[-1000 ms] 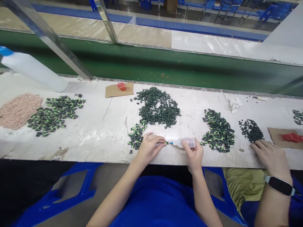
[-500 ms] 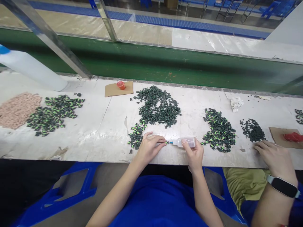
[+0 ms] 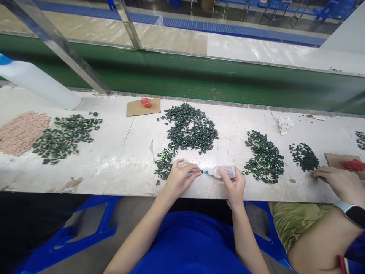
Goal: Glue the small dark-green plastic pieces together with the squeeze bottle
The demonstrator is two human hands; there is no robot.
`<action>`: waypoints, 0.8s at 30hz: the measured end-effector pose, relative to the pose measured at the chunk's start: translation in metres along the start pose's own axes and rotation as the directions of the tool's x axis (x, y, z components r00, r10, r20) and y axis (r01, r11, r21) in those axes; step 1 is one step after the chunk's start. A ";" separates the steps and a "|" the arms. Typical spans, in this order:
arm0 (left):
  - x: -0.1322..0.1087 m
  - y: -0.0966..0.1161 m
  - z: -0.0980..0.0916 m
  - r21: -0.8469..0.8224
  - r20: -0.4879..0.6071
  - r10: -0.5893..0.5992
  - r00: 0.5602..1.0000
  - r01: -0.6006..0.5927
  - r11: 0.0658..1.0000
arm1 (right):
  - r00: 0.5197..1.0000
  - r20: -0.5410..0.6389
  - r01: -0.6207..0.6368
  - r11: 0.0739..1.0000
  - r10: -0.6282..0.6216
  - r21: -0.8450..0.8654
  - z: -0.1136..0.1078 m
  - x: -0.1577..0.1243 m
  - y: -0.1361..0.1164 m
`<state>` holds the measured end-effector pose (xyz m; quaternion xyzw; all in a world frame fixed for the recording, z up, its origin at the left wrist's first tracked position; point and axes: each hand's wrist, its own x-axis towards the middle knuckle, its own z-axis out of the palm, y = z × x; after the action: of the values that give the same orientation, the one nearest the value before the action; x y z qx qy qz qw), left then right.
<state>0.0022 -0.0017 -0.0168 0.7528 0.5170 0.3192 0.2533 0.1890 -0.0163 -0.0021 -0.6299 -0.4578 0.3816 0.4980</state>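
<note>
Left hand (image 3: 181,176): fingers closed to a narrow pinch on a dark piece (image 3: 201,172), its right end left bare, presumably to give the tip access.
Piece: at the left hand's fingertips, over the near part of the table (image 3: 114,163), between small pile and bottle.
Right hand (image 3: 235,186): curled partly closed around the bottle (image 3: 228,171), a hold that seemed suited to squeezing.
Bottle: clear, nearly level, pointed left, likely to line up with the piece.
Tip (image 3: 206,172): blue, at the piece's bare end; whether touching or just beside could not be told.
Small pile (image 3: 163,164): dark and green, just left of the left hand, apparently for easy reach.
Far pile (image 3: 185,141): slim dark pieces beyond both hands, probably set back to leave working room.
Right pile (image 3: 264,158): dark and green, right of the bottle.
Pellets (image 3: 309,160): black, farther right, near a co-worker's hand (image 3: 339,180), whose grip could not be told.
Card (image 3: 132,109): left of the far pile, under a red cup (image 3: 146,102), perhaps against drips.
Pink heap (image 3: 24,131): at left, beside a green-and-dark heap (image 3: 57,140).
Jug (image 3: 40,82): white, blue-capped, far left.
</note>
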 end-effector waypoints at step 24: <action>-0.001 -0.002 0.001 0.025 -0.041 0.046 0.998 -0.045 0.999 | 1.000 0.016 -0.014 1.000 0.014 0.022 0.000 0.001 0.000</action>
<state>0.0020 -0.0022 -0.0189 0.7606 0.5086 0.3341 0.2262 0.1894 -0.0158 -0.0023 -0.6244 -0.4531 0.3951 0.4988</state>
